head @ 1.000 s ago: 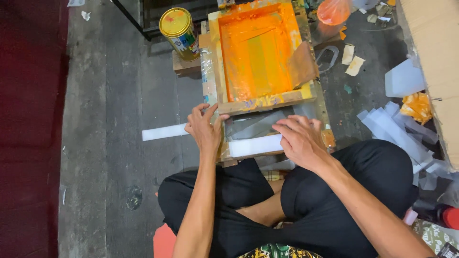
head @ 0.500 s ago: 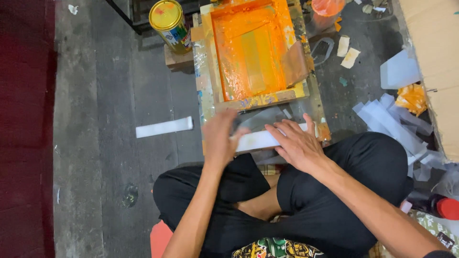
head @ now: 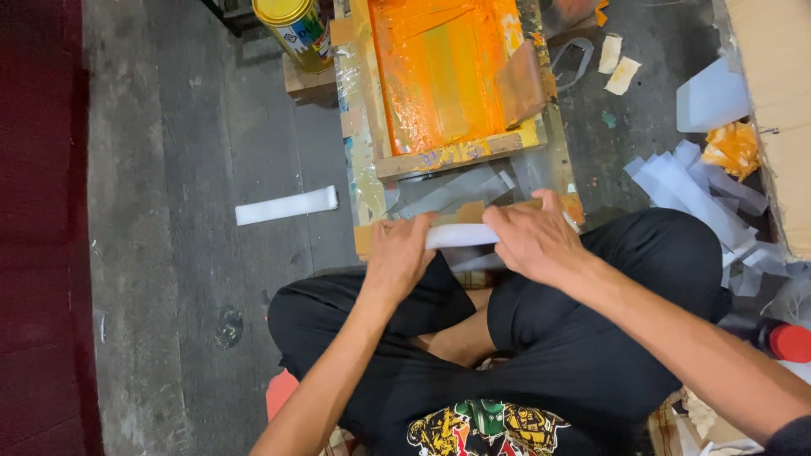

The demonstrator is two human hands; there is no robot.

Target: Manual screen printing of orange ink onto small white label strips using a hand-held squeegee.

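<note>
White strip (head: 460, 236) lay across the near edge of the wooden frame (head: 363, 135), pinched at its ends by both hands: left hand (head: 397, 257) and right hand (head: 532, 241). Orange ink covered the screen (head: 439, 67). Another strip (head: 285, 205) lay on the floor (head: 169, 169), left of the frame, with a can (head: 296, 29) beyond.

1 head view; looks steeply down, close over lap, hands, floor (head: 169, 253); no 2nd view.

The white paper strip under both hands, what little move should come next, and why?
Probably press the white paper strip flat on the board under the orange-inked wooden screen frame: the left hand and right hand cover its ends, while the frame sits tilted up behind it.
</note>
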